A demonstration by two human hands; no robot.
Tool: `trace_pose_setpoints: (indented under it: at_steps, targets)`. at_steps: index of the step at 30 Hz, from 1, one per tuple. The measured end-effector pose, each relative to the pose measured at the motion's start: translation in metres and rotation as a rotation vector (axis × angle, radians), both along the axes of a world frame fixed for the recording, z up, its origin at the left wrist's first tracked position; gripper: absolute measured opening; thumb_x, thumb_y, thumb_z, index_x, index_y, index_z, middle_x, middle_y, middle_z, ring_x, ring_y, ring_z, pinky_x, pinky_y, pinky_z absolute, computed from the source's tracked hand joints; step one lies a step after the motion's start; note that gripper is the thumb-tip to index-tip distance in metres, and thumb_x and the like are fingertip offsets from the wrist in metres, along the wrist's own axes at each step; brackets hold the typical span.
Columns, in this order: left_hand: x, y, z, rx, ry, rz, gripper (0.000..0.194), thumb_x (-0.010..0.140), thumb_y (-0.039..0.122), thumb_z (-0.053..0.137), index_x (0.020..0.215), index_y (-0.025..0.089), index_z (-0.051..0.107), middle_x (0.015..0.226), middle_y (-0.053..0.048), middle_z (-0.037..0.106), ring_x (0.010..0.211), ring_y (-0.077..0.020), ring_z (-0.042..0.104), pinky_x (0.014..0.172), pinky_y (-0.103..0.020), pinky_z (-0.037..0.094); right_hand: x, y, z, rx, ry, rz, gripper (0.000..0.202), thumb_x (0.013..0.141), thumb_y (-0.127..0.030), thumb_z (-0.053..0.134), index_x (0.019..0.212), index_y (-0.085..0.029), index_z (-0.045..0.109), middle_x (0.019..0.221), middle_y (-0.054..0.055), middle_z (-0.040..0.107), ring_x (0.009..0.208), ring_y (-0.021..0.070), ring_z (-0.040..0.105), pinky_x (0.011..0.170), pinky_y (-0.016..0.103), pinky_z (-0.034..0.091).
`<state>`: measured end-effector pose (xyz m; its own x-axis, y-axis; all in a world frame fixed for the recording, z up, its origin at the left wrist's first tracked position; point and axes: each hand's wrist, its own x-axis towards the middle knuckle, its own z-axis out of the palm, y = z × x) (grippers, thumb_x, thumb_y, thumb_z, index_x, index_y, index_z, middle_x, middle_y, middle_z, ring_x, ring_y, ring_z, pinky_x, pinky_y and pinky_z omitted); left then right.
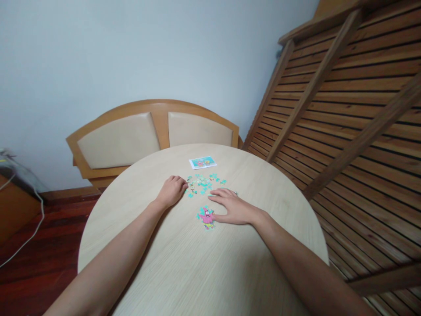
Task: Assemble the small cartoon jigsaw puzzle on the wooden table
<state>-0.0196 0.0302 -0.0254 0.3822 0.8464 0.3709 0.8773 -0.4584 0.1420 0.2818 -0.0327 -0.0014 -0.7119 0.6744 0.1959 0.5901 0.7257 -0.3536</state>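
Observation:
My left hand (171,192) rests on the table at the left edge of the loose jigsaw puzzle pieces (201,182). Its fingers are curled together, and whatever may be in them is hidden. Mostly turquoise, the loose pieces lie scattered in the middle. Nearer to me is a joined puzzle section (207,217) with a pink cartoon figure in yellow-green shorts. My right hand (233,207) lies to its right with thumb and fingers apart, the thumb tip at the section's right edge. Beyond the pieces lies a reference picture card (203,163) showing a pink and a yellow figure.
Everything lies on a round, pale wooden table (131,210). Behind it stands a wooden headboard (159,123) with cream panels, against a pale wall. A slatted wooden frame (329,101) leans at the right. A white cable (42,210) hangs at the left over the dark red floor.

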Motion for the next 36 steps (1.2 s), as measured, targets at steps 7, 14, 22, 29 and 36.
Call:
trace_pose_setpoints:
  at_steps: [7, 14, 22, 29, 36]
  targets:
    - [0.007, -0.006, 0.016, 0.042, 0.076, 0.064, 0.033, 0.101, 0.034, 0.042, 0.096, 0.017, 0.070, 0.101, -0.013, 0.070, 0.098, -0.0270, 0.060, 0.090, -0.040, 0.047, 0.000, 0.000, 0.000, 0.010, 0.006, 0.001, 0.068, 0.084, -0.061, 0.065, 0.141, -0.025, 0.057, 0.149, 0.012, 0.050, 0.137, 0.0331, 0.042, 0.115, 0.053, 0.032]
    - [0.017, -0.012, 0.023, 0.061, 0.122, 0.161, 0.030, 0.101, 0.025, 0.039, 0.101, 0.015, 0.067, 0.101, -0.013, 0.070, 0.092, -0.0259, 0.066, 0.082, -0.036, 0.049, -0.001, 0.000, 0.001, 0.006, -0.008, 0.001, 0.069, 0.084, -0.061, 0.064, 0.141, -0.022, 0.056, 0.149, 0.012, 0.050, 0.137, 0.0329, 0.042, 0.115, 0.053, 0.032]
    - [0.044, -0.040, 0.031, -0.043, 0.031, 0.057, 0.026, 0.104, 0.033, 0.039, 0.110, 0.022, 0.061, 0.101, -0.007, 0.074, 0.085, -0.0216, 0.069, 0.072, -0.028, 0.046, 0.000, -0.001, 0.001, -0.014, 0.032, 0.032, 0.066, 0.086, -0.059, 0.064, 0.141, -0.024, 0.056, 0.148, 0.011, 0.053, 0.138, 0.0329, 0.042, 0.116, 0.052, 0.031]
    - [0.062, -0.057, 0.031, -0.145, -0.118, -0.231, 0.029, 0.103, 0.034, 0.040, 0.101, 0.022, 0.066, 0.092, -0.006, 0.072, 0.084, -0.0197, 0.066, 0.078, -0.029, 0.049, -0.003, 0.001, 0.003, 0.031, 0.142, 0.010, 0.052, 0.090, -0.047, 0.064, 0.136, -0.023, 0.055, 0.136, 0.011, 0.060, 0.132, 0.0295, 0.049, 0.111, 0.048, 0.038]
    - [0.065, -0.062, 0.027, -0.194, -0.262, -0.405, 0.024, 0.100, 0.039, 0.050, 0.105, 0.021, 0.066, 0.096, -0.006, 0.070, 0.089, -0.0190, 0.064, 0.084, -0.030, 0.049, -0.008, 0.002, 0.012, 0.074, 0.324, -0.013, 0.021, 0.092, -0.038, 0.065, 0.106, -0.022, 0.065, 0.107, 0.006, 0.071, 0.104, 0.0210, 0.064, 0.097, 0.037, 0.046]
